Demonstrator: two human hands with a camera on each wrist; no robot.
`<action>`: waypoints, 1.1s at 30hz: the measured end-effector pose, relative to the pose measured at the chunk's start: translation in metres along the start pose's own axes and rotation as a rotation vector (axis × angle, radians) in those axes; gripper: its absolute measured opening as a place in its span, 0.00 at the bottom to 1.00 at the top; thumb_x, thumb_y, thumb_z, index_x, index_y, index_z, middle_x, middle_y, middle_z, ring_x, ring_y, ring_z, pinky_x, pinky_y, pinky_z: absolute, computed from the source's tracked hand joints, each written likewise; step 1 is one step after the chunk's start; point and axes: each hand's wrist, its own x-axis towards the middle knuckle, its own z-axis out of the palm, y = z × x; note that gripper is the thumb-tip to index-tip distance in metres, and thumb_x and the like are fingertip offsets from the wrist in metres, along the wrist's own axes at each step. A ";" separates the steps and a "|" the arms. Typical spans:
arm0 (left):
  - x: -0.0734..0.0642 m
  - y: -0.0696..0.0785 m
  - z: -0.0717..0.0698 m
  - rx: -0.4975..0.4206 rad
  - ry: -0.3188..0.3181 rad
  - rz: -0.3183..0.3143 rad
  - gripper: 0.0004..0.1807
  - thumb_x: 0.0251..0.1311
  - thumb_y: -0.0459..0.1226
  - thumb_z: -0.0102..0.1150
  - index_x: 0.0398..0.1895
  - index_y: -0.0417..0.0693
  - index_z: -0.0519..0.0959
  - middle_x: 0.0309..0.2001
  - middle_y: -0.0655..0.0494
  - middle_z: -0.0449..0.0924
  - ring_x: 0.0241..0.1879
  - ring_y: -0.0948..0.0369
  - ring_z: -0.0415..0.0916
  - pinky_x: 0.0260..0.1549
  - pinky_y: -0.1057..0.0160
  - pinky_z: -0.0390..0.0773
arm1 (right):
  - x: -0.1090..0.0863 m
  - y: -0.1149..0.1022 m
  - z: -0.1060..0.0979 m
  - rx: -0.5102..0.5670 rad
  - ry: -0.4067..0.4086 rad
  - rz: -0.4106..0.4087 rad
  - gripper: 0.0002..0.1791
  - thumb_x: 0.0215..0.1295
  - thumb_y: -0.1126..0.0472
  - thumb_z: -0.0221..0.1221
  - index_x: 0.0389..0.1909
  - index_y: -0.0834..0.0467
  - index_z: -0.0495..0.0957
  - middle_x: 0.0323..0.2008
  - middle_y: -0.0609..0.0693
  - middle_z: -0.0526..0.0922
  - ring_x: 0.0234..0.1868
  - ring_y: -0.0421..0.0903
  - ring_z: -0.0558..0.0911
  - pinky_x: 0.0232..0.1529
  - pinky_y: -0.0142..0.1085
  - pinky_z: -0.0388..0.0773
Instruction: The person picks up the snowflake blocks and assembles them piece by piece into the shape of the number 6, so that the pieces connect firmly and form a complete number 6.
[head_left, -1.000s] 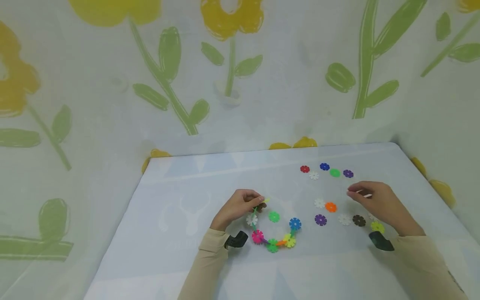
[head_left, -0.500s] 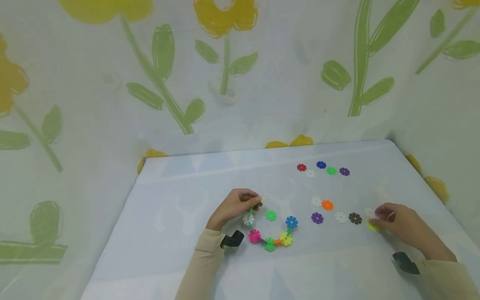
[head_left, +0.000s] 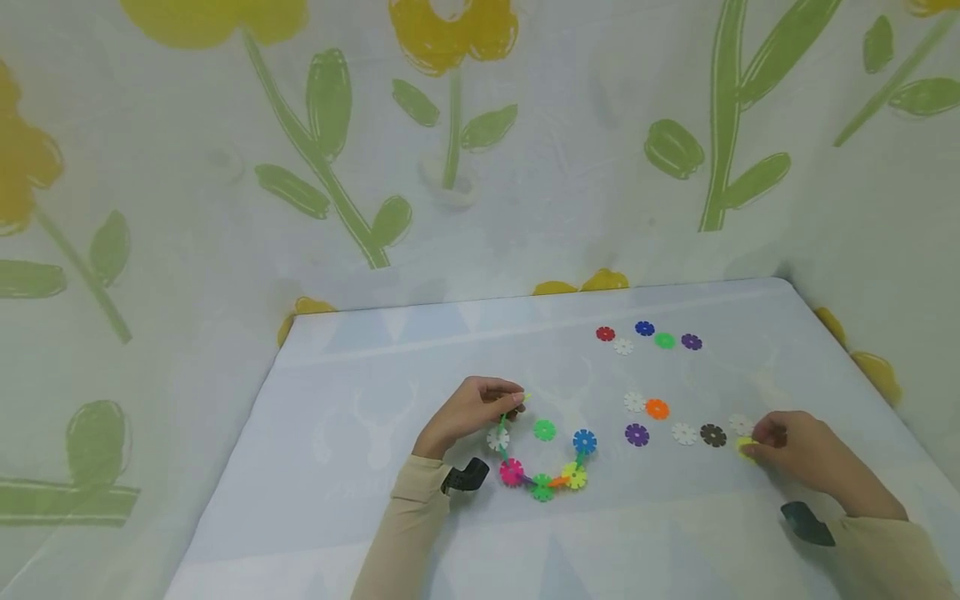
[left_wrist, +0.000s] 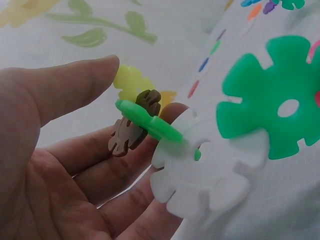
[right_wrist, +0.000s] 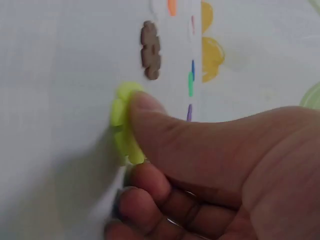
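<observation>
My left hand [head_left: 474,412] holds one end of a curved chain of interlocking plastic snowflake discs. In the left wrist view its thumb is against a yellow disc [left_wrist: 131,82], slotted together with a brown disc [left_wrist: 126,134], then green and white ones. The chain's lower part, with a pink disc [head_left: 512,472] and a blue disc [head_left: 585,442], curves round near the tabletop. At the right, my right hand [head_left: 806,454] pinches a loose yellow disc [right_wrist: 125,125] between thumb and fingers, at the tabletop. Some of its fingertips are hidden behind that disc.
Loose discs lie flat right of the chain, among them brown [head_left: 713,435], purple [head_left: 637,434] and orange [head_left: 657,409]. Farther back are red [head_left: 605,333] and dark blue [head_left: 644,328] ones. A green disc [head_left: 544,429] lies inside the chain's curve. Fabric walls border the table.
My right hand has moved down and to the right, from above the loose discs to the yellow one, which it now pinches. The left hand keeps its hold on the chain.
</observation>
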 end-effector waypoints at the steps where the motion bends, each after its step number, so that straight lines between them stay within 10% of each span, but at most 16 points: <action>1: 0.000 0.000 0.000 0.003 0.000 -0.001 0.20 0.73 0.47 0.61 0.58 0.45 0.84 0.48 0.48 0.90 0.42 0.62 0.86 0.42 0.65 0.81 | 0.000 -0.001 0.000 0.002 -0.009 -0.002 0.16 0.64 0.55 0.70 0.38 0.66 0.81 0.32 0.50 0.82 0.35 0.46 0.76 0.33 0.34 0.72; 17: -0.002 -0.001 -0.002 0.029 0.010 -0.018 0.20 0.74 0.49 0.59 0.57 0.45 0.85 0.47 0.50 0.90 0.41 0.65 0.82 0.40 0.67 0.79 | 0.025 -0.082 -0.006 0.197 0.124 -0.196 0.10 0.71 0.61 0.64 0.43 0.66 0.84 0.35 0.53 0.86 0.30 0.41 0.76 0.29 0.29 0.79; 33: 0.000 -0.001 0.000 0.015 -0.003 0.004 0.20 0.74 0.48 0.59 0.57 0.43 0.85 0.47 0.48 0.90 0.38 0.64 0.81 0.37 0.67 0.78 | 0.062 -0.171 0.001 0.409 0.050 -0.244 0.11 0.73 0.60 0.63 0.46 0.65 0.81 0.37 0.61 0.85 0.31 0.49 0.80 0.34 0.32 0.83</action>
